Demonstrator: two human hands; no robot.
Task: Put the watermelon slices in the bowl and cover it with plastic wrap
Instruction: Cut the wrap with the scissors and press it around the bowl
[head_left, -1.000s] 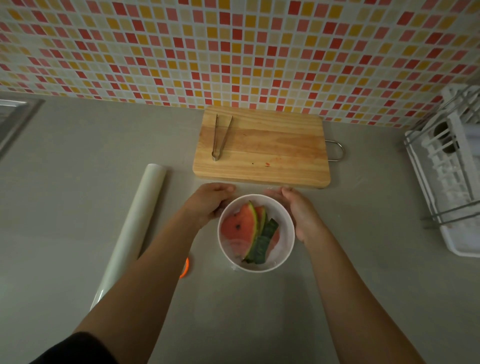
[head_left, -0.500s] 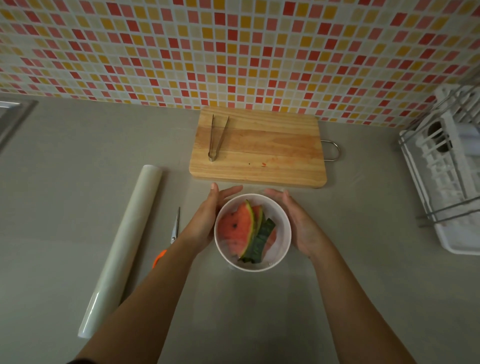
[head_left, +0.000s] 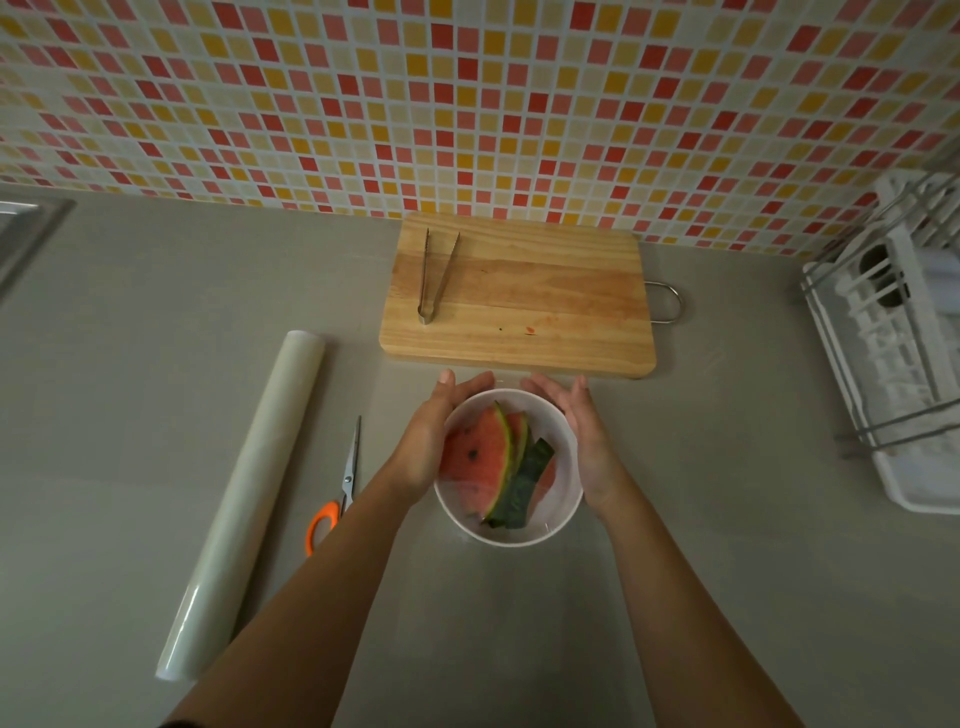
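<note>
On a grey worktop (head_left: 156, 322), a white bowl (head_left: 563, 512) of watermelon slices (head_left: 480, 460) sits near the cutting board (head_left: 519, 304). The left hand (head_left: 428, 441) and right hand (head_left: 584, 434) flank it, fingers extended and apart, flat against its sides.

Red watermelon slices (head_left: 480, 457), white bowl (head_left: 563, 512)

The left hand (head_left: 427, 446) covers the near-left rim of the bowl (head_left: 566, 499), so you can't really tell if the palm's touching it. Scissors (head_left: 340, 486) have their lower orange handle tucked under the left forearm. Dish rack (head_left: 893, 353) and sink (head_left: 23, 228) are chopped off by the frame edges. Can't count the watermelon slices (head_left: 480, 457), they overlap.
</note>
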